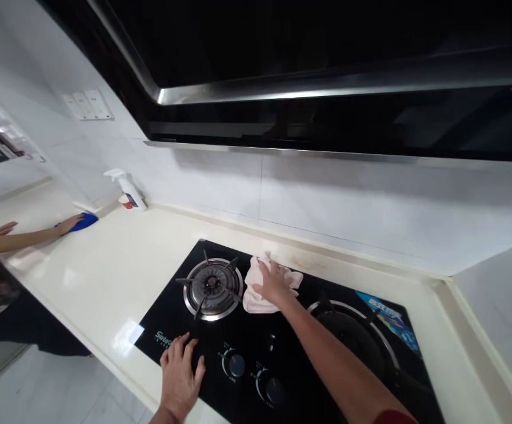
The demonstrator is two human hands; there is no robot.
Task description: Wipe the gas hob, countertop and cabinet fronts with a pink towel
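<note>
My right hand [273, 282] presses a pale pink cloth [258, 301] onto the black glass gas stove [247, 335], near its back edge between the two burners. The fingers are bent over the cloth, and my forearm crosses in front of the right burner [348, 330]. To the left of the cloth is the left burner [212, 285] with its metal pan support. At the stove's front left corner my left hand [180, 371] lies flat with its fingers spread, holding nothing. Two dark control knobs [237, 365] sit to the right of it.
A black range hood [326, 123] hangs low over the stove. On the counter [150, 247] a white spray bottle [130, 191] stands by the wall. At the far left another person's hand [68, 224] rests on a blue cloth [86, 221]. A blue sticker [391, 321] marks the stove's right side.
</note>
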